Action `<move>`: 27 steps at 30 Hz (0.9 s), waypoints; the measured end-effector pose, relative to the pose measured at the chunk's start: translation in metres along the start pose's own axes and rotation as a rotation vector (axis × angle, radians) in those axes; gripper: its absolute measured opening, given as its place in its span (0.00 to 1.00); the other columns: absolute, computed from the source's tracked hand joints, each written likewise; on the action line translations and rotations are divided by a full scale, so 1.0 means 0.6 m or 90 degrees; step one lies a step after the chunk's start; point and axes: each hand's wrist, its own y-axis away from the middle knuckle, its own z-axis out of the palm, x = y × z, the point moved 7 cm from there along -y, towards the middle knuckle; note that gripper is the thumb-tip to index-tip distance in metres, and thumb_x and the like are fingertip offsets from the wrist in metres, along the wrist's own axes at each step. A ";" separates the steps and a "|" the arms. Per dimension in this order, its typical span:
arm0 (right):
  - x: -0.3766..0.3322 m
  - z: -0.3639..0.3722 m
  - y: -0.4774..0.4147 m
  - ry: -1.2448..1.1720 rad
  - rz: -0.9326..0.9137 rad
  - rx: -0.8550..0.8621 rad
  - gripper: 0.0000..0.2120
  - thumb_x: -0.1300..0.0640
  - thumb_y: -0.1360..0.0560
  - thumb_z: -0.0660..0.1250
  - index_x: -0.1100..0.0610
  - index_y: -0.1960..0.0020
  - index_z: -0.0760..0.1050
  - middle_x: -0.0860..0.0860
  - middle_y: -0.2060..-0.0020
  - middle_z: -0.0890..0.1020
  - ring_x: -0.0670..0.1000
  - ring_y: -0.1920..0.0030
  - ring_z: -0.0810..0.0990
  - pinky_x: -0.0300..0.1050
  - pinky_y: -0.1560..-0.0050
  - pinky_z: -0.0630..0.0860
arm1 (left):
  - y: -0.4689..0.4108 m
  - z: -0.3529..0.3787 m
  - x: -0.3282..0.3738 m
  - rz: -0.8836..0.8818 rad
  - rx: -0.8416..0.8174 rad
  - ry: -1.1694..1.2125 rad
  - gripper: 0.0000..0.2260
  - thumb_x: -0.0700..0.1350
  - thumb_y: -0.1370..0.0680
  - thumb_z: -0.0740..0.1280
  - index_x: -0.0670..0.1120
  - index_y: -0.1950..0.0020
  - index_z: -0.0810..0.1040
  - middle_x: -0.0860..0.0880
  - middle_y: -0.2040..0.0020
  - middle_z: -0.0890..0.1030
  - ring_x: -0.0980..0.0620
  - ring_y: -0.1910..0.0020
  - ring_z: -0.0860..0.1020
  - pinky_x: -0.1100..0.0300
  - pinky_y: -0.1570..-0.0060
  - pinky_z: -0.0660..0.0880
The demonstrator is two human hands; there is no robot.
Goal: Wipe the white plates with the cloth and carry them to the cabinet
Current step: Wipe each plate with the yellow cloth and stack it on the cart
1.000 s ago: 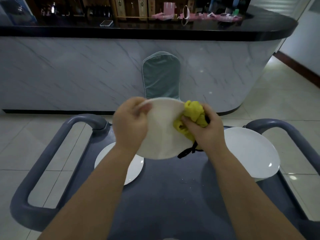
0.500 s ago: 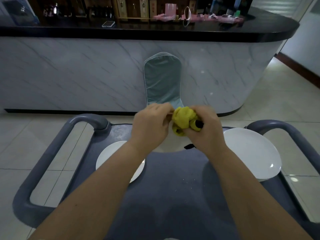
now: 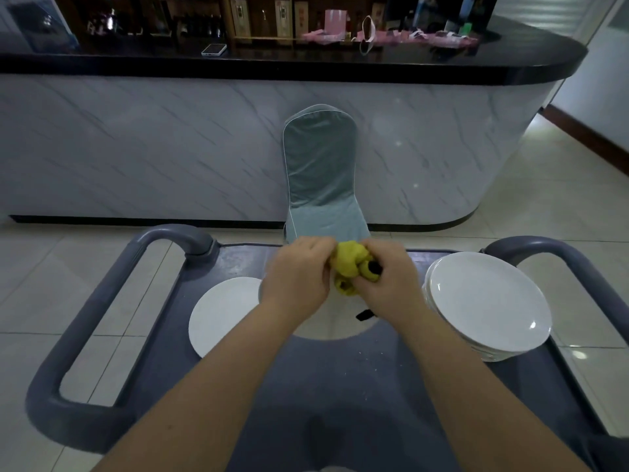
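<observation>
Cloth: the yellow cloth (image 3: 352, 267) is bunched into a wad between the two hands, over the far middle of the cart (image 3: 340, 386). A small black tab shows on its right side, against the right hand.
Right hand: the right hand (image 3: 388, 284) is closed round the cloth, fingers curled tight over the wad, knuckles up.
Left hand: the left hand (image 3: 297, 277) is curled too, knuckles up, with its fingertips touching the cloth's left side. It sits over the far-left rim of the plate below and appears to grip that rim. The grip itself is hidden under the hand.
Plate being wiped: the white plate (image 3: 333, 323) is over the cart's middle, mostly covered by hands and wrists. Only its near arc shows between the forearms. Whether it rests on the cart or is held just above it cannot be told.
Black strap: a short black strap (image 3: 364, 315) pokes out beneath the right wrist, over that plate.
Single plate: the single plate (image 3: 221, 315) lies flat on the cart's left part, its right edge behind the left hand.
Stack: the stack of plates (image 3: 486, 301) stands on the cart's right part, near the right handle (image 3: 578, 267).
Cart: blue-grey with a flat top that has pale specks near its middle, and a looped left handle (image 3: 102, 301) opposite the right one.
Chair: a covered chair (image 3: 320, 172) stands just beyond the cart's far edge.
Counter: a marble-fronted counter (image 3: 170, 148) with a black top runs beyond the cart, and a phone (image 3: 213, 49) lies on it.
</observation>
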 end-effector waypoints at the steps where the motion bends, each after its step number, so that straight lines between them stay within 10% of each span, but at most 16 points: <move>1: -0.016 -0.010 -0.012 0.028 -0.041 0.010 0.07 0.56 0.36 0.69 0.59 0.62 0.75 0.44 0.68 0.72 0.50 0.66 0.70 0.48 0.62 0.69 | -0.014 -0.011 0.010 0.021 0.014 0.000 0.11 0.43 0.27 0.58 0.42 0.58 0.80 0.46 0.63 0.80 0.42 0.62 0.77 0.56 0.68 0.69; 5: -0.016 -0.048 -0.027 -0.114 0.034 0.088 0.09 0.57 0.32 0.74 0.50 0.55 0.77 0.44 0.64 0.79 0.47 0.61 0.77 0.43 0.58 0.76 | -0.041 -0.073 -0.021 -0.067 0.159 0.035 0.05 0.44 0.25 0.66 0.48 0.57 0.82 0.53 0.60 0.83 0.52 0.58 0.76 0.61 0.59 0.70; 9: 0.058 -0.025 0.013 -0.276 0.274 0.131 0.09 0.60 0.31 0.77 0.52 0.55 0.78 0.48 0.62 0.83 0.44 0.61 0.79 0.36 0.59 0.77 | 0.032 -0.077 -0.114 -0.473 0.361 0.332 0.08 0.48 0.23 0.67 0.59 0.61 0.77 0.61 0.64 0.79 0.61 0.63 0.76 0.64 0.61 0.72; 12: 0.097 0.003 0.046 -0.235 0.376 0.145 0.07 0.60 0.31 0.76 0.55 0.56 0.78 0.50 0.63 0.83 0.48 0.61 0.81 0.44 0.59 0.78 | 0.107 -0.010 -0.134 -0.639 0.270 0.384 0.08 0.50 0.20 0.63 0.54 0.58 0.76 0.59 0.63 0.79 0.61 0.64 0.74 0.63 0.62 0.70; 15: 0.088 0.002 0.047 -0.118 0.235 0.126 0.06 0.62 0.31 0.73 0.58 0.61 0.75 0.50 0.69 0.79 0.52 0.64 0.79 0.49 0.63 0.77 | 0.174 0.050 -0.162 -0.786 0.047 0.442 0.05 0.47 0.19 0.63 0.49 0.49 0.78 0.51 0.50 0.82 0.54 0.54 0.78 0.58 0.54 0.75; 20: 0.025 0.023 0.054 0.241 -0.163 0.100 0.12 0.62 0.39 0.73 0.60 0.56 0.79 0.53 0.62 0.82 0.60 0.62 0.77 0.55 0.61 0.72 | 0.218 0.092 -0.107 -1.082 0.013 1.121 0.23 0.54 0.20 0.63 0.34 0.38 0.72 0.35 0.40 0.78 0.37 0.41 0.77 0.43 0.48 0.75; 27: -0.010 0.053 0.085 0.262 -0.410 0.050 0.16 0.56 0.30 0.73 0.55 0.45 0.73 0.52 0.53 0.84 0.57 0.53 0.75 0.53 0.51 0.70 | 0.193 0.064 -0.103 -1.112 0.179 1.102 0.07 0.31 0.20 0.59 0.30 0.44 0.72 0.36 0.50 0.79 0.39 0.45 0.78 0.39 0.48 0.73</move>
